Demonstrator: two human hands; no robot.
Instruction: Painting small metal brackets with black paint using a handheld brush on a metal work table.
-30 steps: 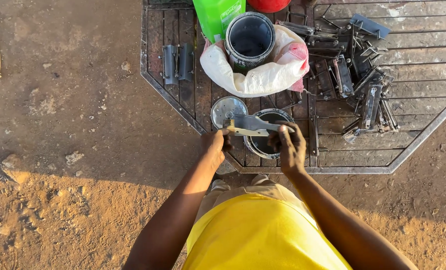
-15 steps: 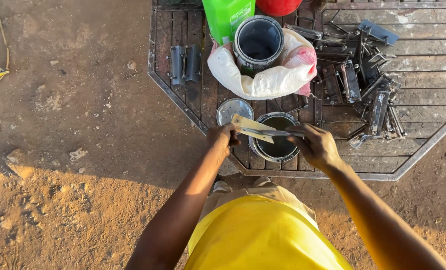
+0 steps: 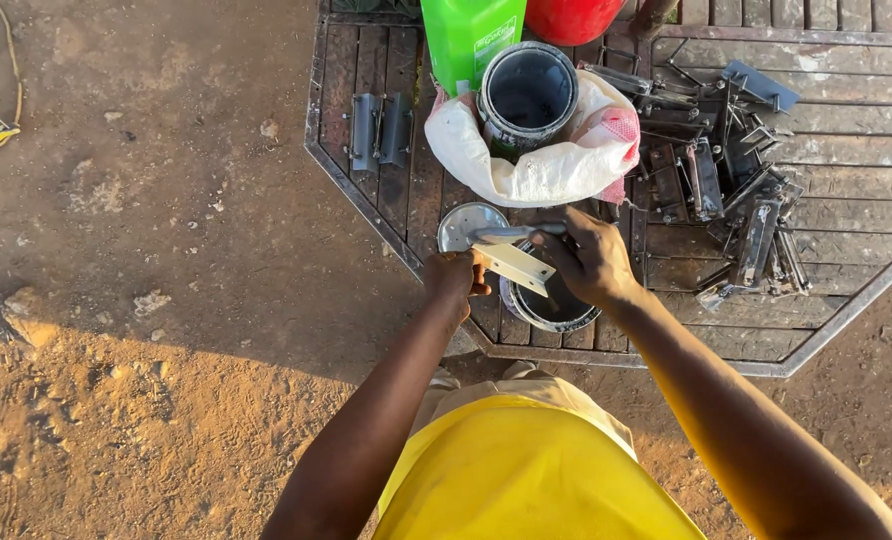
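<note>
My left hand (image 3: 454, 274) grips the near-left end of a pale angled metal bracket (image 3: 514, 264), holding it over a small open paint tin (image 3: 551, 305) at the counter's (image 3: 856, 160) near edge. My right hand (image 3: 591, 258) closes on a brush handle (image 3: 514, 233) laid against the bracket. A round lid (image 3: 463, 222) lies just left. Farther off stands a bigger can (image 3: 527, 92) in a white sack (image 3: 546, 170), with dark metal brackets (image 3: 736, 190) piled to the right.

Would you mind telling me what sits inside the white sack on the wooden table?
Inside the white sack stands a round can, open at the top, its inside dark. The sack folds around its lower wall, so the can's base and anything beneath it stay hidden.
</note>
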